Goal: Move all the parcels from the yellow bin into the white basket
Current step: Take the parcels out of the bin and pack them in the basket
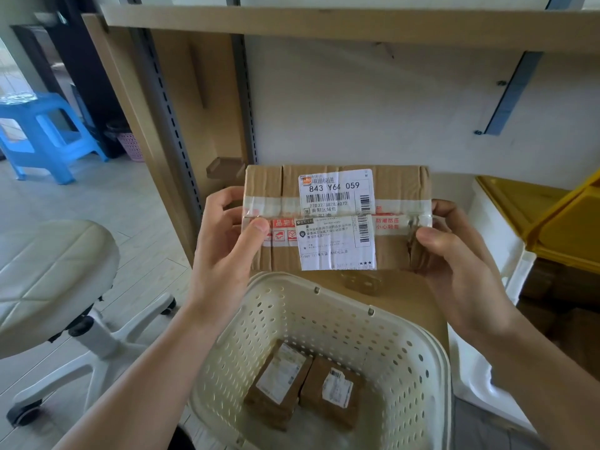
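The left hand (232, 235) and the right hand (454, 251) each pinch one short end of a flat cardboard parcel (337, 219), thumbs on the labelled face and fingers curled behind, so the box hangs level at the centre of the frame with its shipping label (337, 219) turned up toward the camera, likely so it can be read or lowered flat. The parcel sits in the air just above the far rim of the white basket (418, 378), which fills the lower middle of the frame; a two-handed hold suits a wide box that must clear the rim. Two small parcels (305, 384) already lie side by side, touching, on the basket floor. The yellow bin (565, 228) stands at the right edge, its contents mostly out of view, so how many remain cannot be told.
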